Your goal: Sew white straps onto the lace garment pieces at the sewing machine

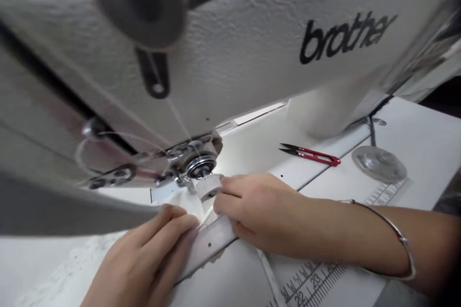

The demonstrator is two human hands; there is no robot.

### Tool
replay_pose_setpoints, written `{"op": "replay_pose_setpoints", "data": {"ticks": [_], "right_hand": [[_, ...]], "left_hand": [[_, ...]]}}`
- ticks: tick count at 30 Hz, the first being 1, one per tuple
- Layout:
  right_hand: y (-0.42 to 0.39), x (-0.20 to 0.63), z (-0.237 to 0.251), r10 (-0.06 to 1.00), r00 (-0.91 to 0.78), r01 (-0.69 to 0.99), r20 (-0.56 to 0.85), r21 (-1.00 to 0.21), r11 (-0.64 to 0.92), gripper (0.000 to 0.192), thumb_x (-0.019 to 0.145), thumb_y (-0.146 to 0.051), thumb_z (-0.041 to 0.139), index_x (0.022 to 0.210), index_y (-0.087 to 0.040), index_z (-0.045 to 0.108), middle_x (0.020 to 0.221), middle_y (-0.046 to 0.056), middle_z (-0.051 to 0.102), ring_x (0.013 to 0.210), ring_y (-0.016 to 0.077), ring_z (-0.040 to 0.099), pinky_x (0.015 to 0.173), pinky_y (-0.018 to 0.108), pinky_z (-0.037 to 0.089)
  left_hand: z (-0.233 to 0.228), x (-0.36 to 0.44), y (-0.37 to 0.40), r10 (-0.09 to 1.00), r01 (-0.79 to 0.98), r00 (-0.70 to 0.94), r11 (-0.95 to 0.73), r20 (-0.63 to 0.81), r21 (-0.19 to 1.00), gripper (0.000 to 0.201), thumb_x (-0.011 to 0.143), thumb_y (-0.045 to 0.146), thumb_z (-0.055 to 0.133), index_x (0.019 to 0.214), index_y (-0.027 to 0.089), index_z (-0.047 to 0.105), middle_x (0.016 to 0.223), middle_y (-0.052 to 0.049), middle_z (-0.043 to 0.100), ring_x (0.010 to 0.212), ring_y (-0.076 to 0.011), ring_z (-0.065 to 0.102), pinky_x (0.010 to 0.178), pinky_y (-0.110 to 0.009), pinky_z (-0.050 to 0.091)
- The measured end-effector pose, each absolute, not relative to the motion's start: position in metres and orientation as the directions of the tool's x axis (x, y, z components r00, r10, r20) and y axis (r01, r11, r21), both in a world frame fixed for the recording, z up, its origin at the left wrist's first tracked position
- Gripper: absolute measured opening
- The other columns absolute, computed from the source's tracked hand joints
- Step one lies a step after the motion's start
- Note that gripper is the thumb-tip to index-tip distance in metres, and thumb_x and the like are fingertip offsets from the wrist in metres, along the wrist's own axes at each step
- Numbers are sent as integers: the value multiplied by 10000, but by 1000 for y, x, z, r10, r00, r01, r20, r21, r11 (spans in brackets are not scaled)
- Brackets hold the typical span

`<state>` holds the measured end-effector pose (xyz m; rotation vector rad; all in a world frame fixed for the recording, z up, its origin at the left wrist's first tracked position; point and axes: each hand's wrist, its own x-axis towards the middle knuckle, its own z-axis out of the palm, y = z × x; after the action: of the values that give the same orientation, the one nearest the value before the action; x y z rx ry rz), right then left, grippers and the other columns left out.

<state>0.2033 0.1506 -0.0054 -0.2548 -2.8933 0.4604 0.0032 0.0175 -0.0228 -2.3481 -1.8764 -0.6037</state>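
White fabric (190, 205) lies beneath the needle area of a brother sewing machine (252, 57). My left hand (151, 249) presses its edge between closed fingers, just in front of the machine head. From the right, my right hand (255, 208) reaches in with curled fingers and pinches the fabric's edge beside a white ridged dial (209, 186). The dial and my fingers partly hide the fabric there. The lace-like part of the white cloth (65, 273) spreads out at the lower left. A bracelet circles my right wrist.
Red-handled thread snips (313, 154) lie on the machine bed to the right. A clear round plastic dish (379, 164) rests farther right. A printed ruler scale (313, 283) runs along the table under my right forearm. Thread runs down the machine head.
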Motion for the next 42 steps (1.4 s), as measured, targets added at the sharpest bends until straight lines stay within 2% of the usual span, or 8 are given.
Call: {"op": "replay_pose_setpoints", "data": {"ticks": [9,13,17,20,26,33,38,42], "right_hand": [[194,202,-3,406,-906,370,121,-239,898,247,759,28,529,897,-154,623,907,44,599,702,149,529,531,269,357],[210,208,1,522,-818,476,241,-224,850,317,756,57,461,909,-137,661,1009,79,622,874,199,581,645,292,438],[186,206,-2,293,-874,115,388,-420,900,257,855,-48,501,1018,-156,668,1028,62,651,986,193,579,833,313,472],[163,199,-11,134,-924,-84,359,-531,843,185,908,-128,536,1041,-145,664,946,56,657,911,167,577,825,283,462],[157,193,-17,182,-952,-5,247,-605,796,134,896,-139,554,970,-154,665,889,35,653,844,156,553,807,287,426],[158,196,-19,137,-942,-76,306,-594,801,157,923,-132,502,974,-136,650,869,48,646,824,153,554,798,277,426],[158,196,-21,149,-927,-90,344,-588,804,138,889,-106,529,940,-119,657,819,35,628,780,141,543,728,251,418],[159,196,-22,126,-913,-123,388,-557,821,143,887,-96,515,911,-104,655,813,44,613,768,142,529,714,252,414]], "left_hand": [[-17,7,26,911,928,235,-314,339,200,349,957,481,416,1013,269,688,898,-39,678,862,-206,674,757,-279,583],[-20,5,14,928,926,220,-296,302,235,226,960,363,465,1049,272,652,1006,-24,643,893,-166,659,774,-225,561],[-20,9,11,955,927,164,-235,247,293,168,953,322,490,1045,278,624,1020,-9,613,881,-138,646,756,-202,546],[-18,12,14,955,920,124,-213,271,330,152,946,326,499,1010,292,633,996,5,614,835,-126,647,726,-205,546],[-17,10,11,964,930,85,-168,254,327,152,952,313,467,1000,290,609,978,10,626,792,-128,644,645,-218,529],[-17,4,-1,850,920,392,-355,352,-167,267,929,161,437,1131,180,609,1041,-65,671,896,-254,640,774,-407,513],[-16,3,-1,853,923,385,-361,353,-135,249,916,181,490,1133,186,611,1084,-52,677,1060,-284,591,936,-445,446],[-19,2,-1,871,919,380,-393,312,-22,234,936,177,476,1134,194,599,1053,-47,660,959,-235,605,878,-394,455]]}}
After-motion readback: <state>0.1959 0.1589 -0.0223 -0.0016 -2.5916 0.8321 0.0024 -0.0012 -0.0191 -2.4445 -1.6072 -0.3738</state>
